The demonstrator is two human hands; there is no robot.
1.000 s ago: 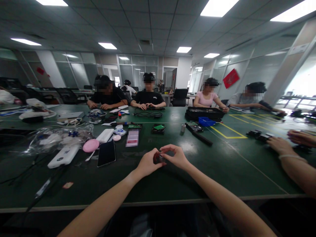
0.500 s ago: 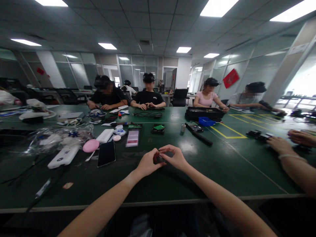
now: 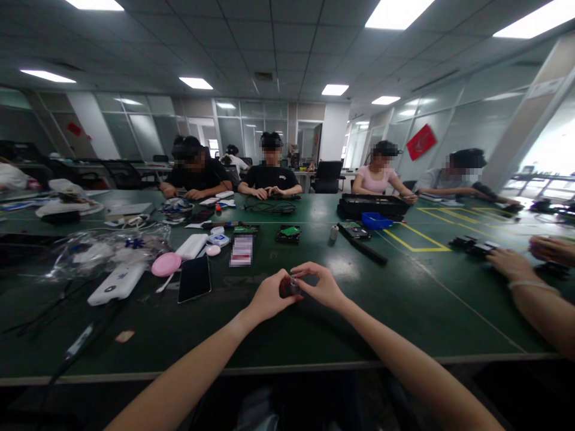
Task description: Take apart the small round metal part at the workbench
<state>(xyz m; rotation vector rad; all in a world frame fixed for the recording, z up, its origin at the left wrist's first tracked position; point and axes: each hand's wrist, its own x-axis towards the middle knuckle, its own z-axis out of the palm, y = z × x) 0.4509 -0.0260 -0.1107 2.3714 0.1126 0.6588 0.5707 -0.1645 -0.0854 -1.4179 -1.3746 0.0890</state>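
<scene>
A small grey metal cylinder (image 3: 294,287) is held low above the green table, partly hidden by fingers. My left hand (image 3: 271,296) curls round it from the left, closed, with the thumb at its near side. From the right, my right hand (image 3: 321,284) bends over the cylinder's top, thumb and forefinger closed in a pinch there. Whatever sits between those fingertips is too small to make out. A similar metal cylinder (image 3: 333,233) stands farther off to the right, next to a hard drive (image 3: 354,231).
Left of my hands lie a black phone (image 3: 194,279), a pink round lid (image 3: 166,264) and a white box (image 3: 117,284). Beyond them are a circuit-board drive (image 3: 288,233), a blue tray (image 3: 376,221) and a black strip (image 3: 368,252). A co-worker's arm (image 3: 536,299) rests at right.
My hands stay in nearly the same place round the cylinder. The right fingertips shift slightly at its top, and more of the cylinder shows now than half a second ago.
</scene>
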